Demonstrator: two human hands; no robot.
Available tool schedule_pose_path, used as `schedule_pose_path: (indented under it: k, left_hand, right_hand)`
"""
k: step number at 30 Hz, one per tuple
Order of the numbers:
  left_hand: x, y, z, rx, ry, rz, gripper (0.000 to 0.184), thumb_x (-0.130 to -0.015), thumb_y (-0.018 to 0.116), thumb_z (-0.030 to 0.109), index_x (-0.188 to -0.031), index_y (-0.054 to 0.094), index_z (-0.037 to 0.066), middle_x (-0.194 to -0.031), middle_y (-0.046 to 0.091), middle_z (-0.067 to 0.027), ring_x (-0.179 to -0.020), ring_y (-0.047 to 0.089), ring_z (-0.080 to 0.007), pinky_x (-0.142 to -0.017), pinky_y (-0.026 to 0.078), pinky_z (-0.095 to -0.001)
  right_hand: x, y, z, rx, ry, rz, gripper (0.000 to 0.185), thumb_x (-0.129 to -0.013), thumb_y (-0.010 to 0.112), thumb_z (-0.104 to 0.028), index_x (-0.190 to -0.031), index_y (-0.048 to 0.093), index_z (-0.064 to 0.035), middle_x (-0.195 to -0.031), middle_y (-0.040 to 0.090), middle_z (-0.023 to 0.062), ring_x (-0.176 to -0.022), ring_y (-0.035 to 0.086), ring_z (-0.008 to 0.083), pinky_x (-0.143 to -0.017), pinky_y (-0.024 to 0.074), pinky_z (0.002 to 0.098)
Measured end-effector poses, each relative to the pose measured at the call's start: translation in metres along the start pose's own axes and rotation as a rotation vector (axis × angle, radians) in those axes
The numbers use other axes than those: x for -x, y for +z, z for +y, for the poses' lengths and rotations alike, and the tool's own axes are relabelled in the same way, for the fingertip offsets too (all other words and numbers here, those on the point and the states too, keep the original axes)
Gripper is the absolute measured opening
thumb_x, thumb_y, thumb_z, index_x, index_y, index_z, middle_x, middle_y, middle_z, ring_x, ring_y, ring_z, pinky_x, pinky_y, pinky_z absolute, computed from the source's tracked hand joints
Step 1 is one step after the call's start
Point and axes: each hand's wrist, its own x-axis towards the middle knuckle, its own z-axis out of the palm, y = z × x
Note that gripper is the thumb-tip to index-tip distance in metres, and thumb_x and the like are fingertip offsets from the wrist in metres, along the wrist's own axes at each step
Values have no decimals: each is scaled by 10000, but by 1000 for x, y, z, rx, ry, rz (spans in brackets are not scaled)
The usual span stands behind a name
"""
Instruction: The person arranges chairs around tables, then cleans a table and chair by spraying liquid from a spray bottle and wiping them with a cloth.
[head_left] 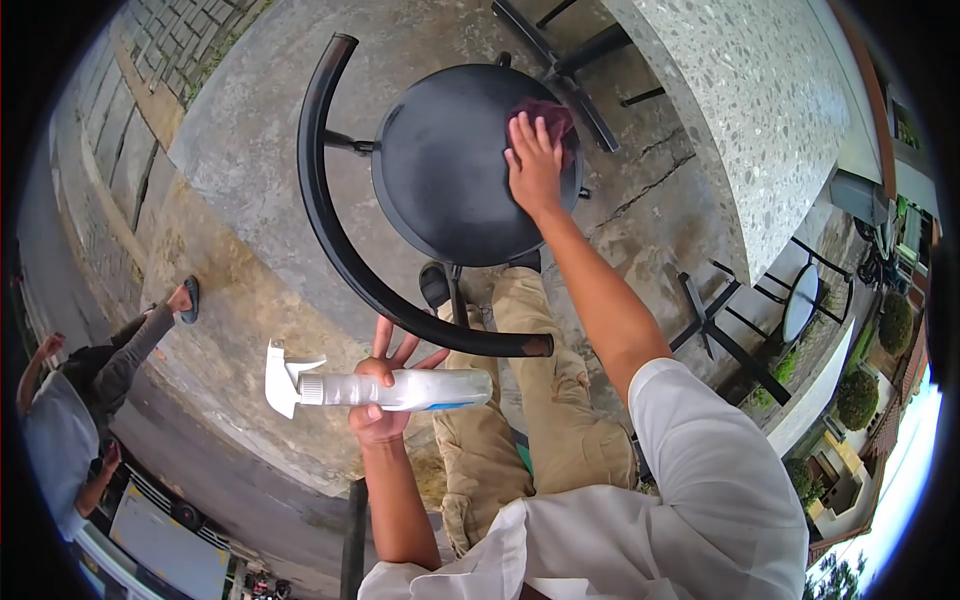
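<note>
My left hand (381, 415) is closed around a clear spray bottle (440, 389) with a white trigger head; the bottle lies sideways in the grip, nozzle end to the left, some fingers stretched past it. With my right hand (537, 170) I hold a dark red cloth (555, 122) pressed down on the right part of a round black chair seat (450, 165). The fingers rest over the cloth and hide part of it. A curved black backrest (325, 200) wraps the seat's left and near side, its lower end just above the bottle.
A speckled stone tabletop (740, 110) stands at upper right, with black metal legs (575, 70) beside the chair. Another round chair (801, 300) is farther right. The concrete floor (240, 215) has cracks. At left, another person (75, 400) in sandals is near a parked vehicle (165, 545).
</note>
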Motion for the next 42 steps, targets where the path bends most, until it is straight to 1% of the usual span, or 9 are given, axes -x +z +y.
schedule_pose_path:
  k: [4, 14, 19, 24, 26, 30, 33, 38, 42]
  left_hand:
    - [1, 1, -1, 4, 8, 2, 274, -716, 792, 339, -886, 675, 159, -1691, 148, -181, -1496, 138, -585, -1097, 267, -826]
    - [-5, 1, 3, 96, 12, 2, 278, -707, 790, 280, -858, 659, 87, -1682, 154, -211, -1488, 231, -550, -1084, 300, -819]
    - [3, -2, -2, 14, -13, 21, 284, -703, 806, 339, -874, 678, 152, -1699, 121, -173, -1493, 145, -587, -1082, 304, -819]
    - [-1, 2, 3, 95, 5, 22, 277, -697, 805, 243, -876, 679, 71, -1687, 168, -180, -1501, 258, -495, -1083, 318, -808]
    - [-2, 3, 5, -50, -34, 40, 282, -689, 796, 334, -857, 671, 145, -1691, 143, -183, -1488, 155, -591, -1073, 332, -810]
    - [-9, 11, 6, -44, -30, 42, 272, -672, 786, 321, -840, 673, 138, -1685, 154, -197, -1485, 161, -594, -1067, 359, -794]
    - [-7, 14, 9, -39, -25, 55, 266, -662, 777, 307, -830, 676, 127, -1677, 166, -211, -1487, 167, -588, -1059, 378, -785]
    - [-19, 10, 13, -71, -5, 25, 308, -701, 813, 272, -860, 673, 48, -1692, 106, -203, -1510, 157, -541, -1089, 407, -720]
    - [-32, 14, 12, -101, -21, 0, 310, -719, 806, 287, -865, 665, 53, -1698, 64, -194, -1514, 137, -542, -1070, 457, -681]
  right_hand:
    - [88, 14, -91, -278, -683, -659, 520, -991, 582, -268, -1504, 506, -227, -1592, 438, -43, -1511, 320, 198, -1230, 214, 494]
    - [123, -59, 52, -27, -75, -201, 628, -941, 619, -130, -1540, 446, -210, -1591, 438, -27, -1469, 387, 225, -1219, 271, 463]
    - [110, -74, 59, -63, -627, -887, 575, -997, 560, -147, -1553, 425, -207, -1604, 420, -17, -1484, 378, 233, -1211, 281, 474]
    - [23, -42, 67, -103, -35, -231, 536, -1013, 550, -224, -1538, 449, -185, -1614, 409, 9, -1509, 335, 280, -1199, 289, 498]
    - [-8, -3, 36, 110, 187, 35, 550, -993, 589, -243, -1521, 467, -149, -1605, 418, 45, -1515, 314, 306, -1185, 292, 512]
    - [18, 50, -103, -210, -662, -430, 517, -990, 572, -262, -1495, 500, -177, -1587, 446, 9, -1490, 359, 233, -1219, 259, 464]
    - [-7, 51, -95, -207, -870, -542, 508, -995, 568, -262, -1494, 501, -193, -1578, 459, -21, -1480, 376, 205, -1220, 260, 457]
    - [-129, 25, 26, 25, -21, 28, 474, -1003, 573, -247, -1469, 531, -172, -1566, 471, 12, -1464, 389, 271, -1163, 325, 524]
    - [-109, 54, -50, -32, -207, 9, 465, -999, 577, -256, -1446, 542, -133, -1563, 470, 36, -1460, 389, 274, -1172, 299, 519]
